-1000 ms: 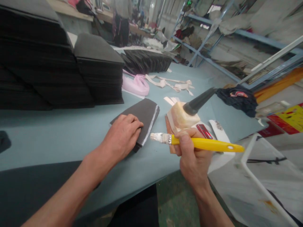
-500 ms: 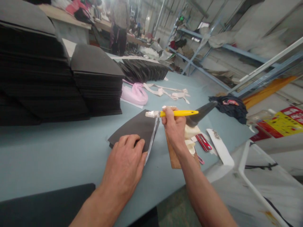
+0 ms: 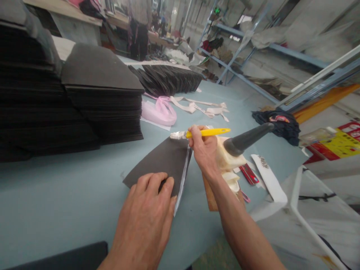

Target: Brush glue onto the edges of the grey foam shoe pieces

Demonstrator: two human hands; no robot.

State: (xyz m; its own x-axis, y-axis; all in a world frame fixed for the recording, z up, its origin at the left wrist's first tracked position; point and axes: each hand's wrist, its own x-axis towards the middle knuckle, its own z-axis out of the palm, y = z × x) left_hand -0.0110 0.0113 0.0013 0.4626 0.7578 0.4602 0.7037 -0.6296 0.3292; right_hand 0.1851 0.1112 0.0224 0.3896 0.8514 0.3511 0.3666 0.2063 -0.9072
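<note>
My left hand (image 3: 146, 221) lies flat, fingers spread, pressing on the near end of a small stack of dark grey cut pieces (image 3: 160, 159) on the pale blue table (image 3: 56, 191). My right hand (image 3: 204, 150) grips a yellow-handled brush (image 3: 201, 133), its white bristles pointing left over the far corner of the stack. Just right of that hand sits a glue-crusted pot (image 3: 227, 159) with a dark cone-shaped spout (image 3: 247, 138), standing on a brown board (image 3: 210, 195).
Tall stacks of dark pieces (image 3: 101, 93) fill the left and back. A fanned row of dark pieces (image 3: 168, 78), pink fabric (image 3: 159, 110) and cream strips (image 3: 208, 108) lie beyond. A red cutter (image 3: 247, 173), a white strip (image 3: 268, 176) and a dark cloth (image 3: 278, 122) are near the right edge. A person stands far behind.
My right hand carried the brush from the near right, up over the glue pot, to the far corner of the stack. My left hand stayed pressed on the stack.
</note>
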